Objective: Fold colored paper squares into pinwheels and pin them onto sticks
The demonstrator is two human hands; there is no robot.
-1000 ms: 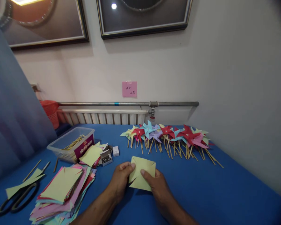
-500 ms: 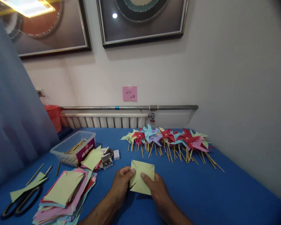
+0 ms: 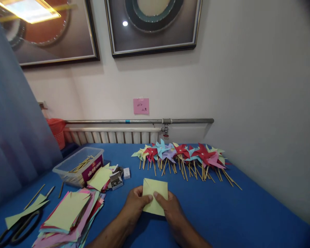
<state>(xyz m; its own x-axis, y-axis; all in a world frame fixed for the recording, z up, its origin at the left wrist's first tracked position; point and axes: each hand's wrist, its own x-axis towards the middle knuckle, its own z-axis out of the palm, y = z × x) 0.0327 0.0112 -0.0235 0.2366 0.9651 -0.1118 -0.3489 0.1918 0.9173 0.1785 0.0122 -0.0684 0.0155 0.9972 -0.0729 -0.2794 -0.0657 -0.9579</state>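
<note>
I see one yellow paper square (image 3: 155, 196) held low on the blue bench (image 3: 222, 213), directly ahead of me between both hands. My left hand (image 3: 135, 206) pinches its left edge, thumb on top; my right hand (image 3: 170, 208) pinches the middle, equally near. The square has no long axis. To the left lie one stack of coloured sheets (image 3: 67, 215), one pair of scissors (image 3: 15, 229) and one clear tub (image 3: 79, 165); beyond is a row of pinwheels (image 3: 183, 155), too many to count.

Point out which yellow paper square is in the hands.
The yellow square pinched between left hand and right hand, lifted alone off the blue table; the others lie on the paper stack.
</note>
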